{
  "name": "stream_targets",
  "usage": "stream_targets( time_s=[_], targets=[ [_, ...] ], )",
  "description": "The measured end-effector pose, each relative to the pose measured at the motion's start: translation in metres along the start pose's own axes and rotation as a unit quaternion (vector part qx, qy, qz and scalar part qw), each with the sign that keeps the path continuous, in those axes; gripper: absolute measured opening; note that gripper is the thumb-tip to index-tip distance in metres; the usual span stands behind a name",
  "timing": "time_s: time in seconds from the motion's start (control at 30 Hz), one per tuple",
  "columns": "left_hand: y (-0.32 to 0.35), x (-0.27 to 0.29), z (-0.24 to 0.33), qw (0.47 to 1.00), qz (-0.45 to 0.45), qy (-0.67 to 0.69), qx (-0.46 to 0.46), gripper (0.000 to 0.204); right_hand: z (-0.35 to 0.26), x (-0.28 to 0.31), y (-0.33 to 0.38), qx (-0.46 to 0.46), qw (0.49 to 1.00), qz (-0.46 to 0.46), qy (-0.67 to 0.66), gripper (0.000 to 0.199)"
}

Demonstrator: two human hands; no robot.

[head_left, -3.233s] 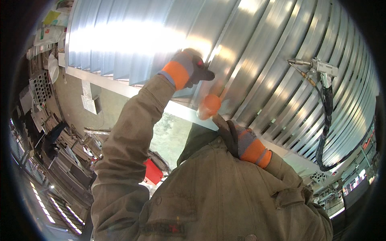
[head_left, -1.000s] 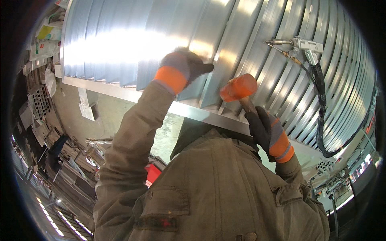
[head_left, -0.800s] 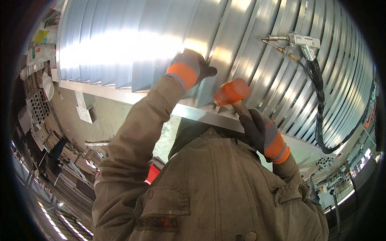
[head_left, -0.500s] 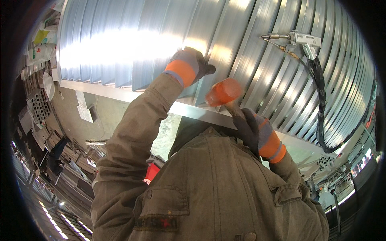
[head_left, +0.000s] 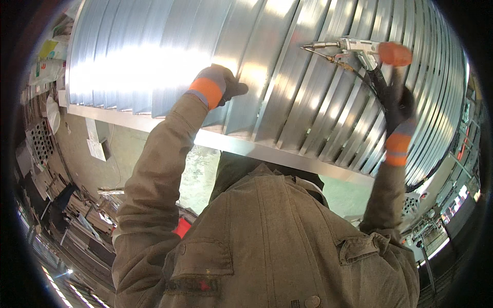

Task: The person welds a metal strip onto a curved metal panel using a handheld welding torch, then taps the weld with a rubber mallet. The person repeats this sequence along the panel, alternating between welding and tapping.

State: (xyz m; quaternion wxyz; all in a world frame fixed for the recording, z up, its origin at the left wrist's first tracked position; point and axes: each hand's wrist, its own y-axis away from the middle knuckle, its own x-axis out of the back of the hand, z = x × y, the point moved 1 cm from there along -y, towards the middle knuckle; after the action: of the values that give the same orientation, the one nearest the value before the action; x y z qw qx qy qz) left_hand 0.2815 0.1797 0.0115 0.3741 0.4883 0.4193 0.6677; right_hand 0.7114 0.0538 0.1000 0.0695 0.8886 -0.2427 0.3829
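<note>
My right hand, in a grey and orange work glove, is closed round the handle of a mallet with an orange-red head. The mallet is raised at the right, its head overlapping the back end of a silver welding gun in this view. My left hand, gloved alike, is curled over one of the shiny metal slats, its thumb pointing right. The other fingers of that hand are mostly hidden on the slat's far side. Motion smears the right hand and the mallet somewhat.
The slats run side by side in a large panel with a metal edge rail nearest me. A black cable trails from the welding gun over the slats. Metal stock lies on the floor at left, near a plate with round holes.
My right hand has swung the mallet up and to the right, from near my chest to beside the welding gun. The slats and my left hand sit slightly further left in view.
</note>
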Motion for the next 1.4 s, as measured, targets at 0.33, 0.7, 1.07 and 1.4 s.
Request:
stream_targets(
  time_s=[0.33, 0.7, 1.07, 1.4],
  targets=[
    [-0.002, -0.01, -0.001, 0.996, 0.035, 0.015, 0.085, 0.046, 0.232, 0.046, -0.208, 0.023, 0.977, -0.011, 0.214, 0.063],
    [0.022, -0.061, -0.025, 0.887, 0.229, 0.392, -0.083, 0.055, 0.138, 0.047, -0.088, 0.293, 0.94, -0.062, 0.167, 0.048],
    [0.011, -0.106, 0.006, 0.994, 0.092, -0.013, -0.049, 0.055, 0.077, -0.02, -0.079, 0.193, 0.935, -0.265, 0.138, 0.042],
    [0.011, -0.098, 0.015, 0.994, 0.054, -0.02, -0.091, 0.059, 0.071, -0.03, -0.088, 0.164, 0.936, -0.283, 0.131, 0.035]
  ],
)
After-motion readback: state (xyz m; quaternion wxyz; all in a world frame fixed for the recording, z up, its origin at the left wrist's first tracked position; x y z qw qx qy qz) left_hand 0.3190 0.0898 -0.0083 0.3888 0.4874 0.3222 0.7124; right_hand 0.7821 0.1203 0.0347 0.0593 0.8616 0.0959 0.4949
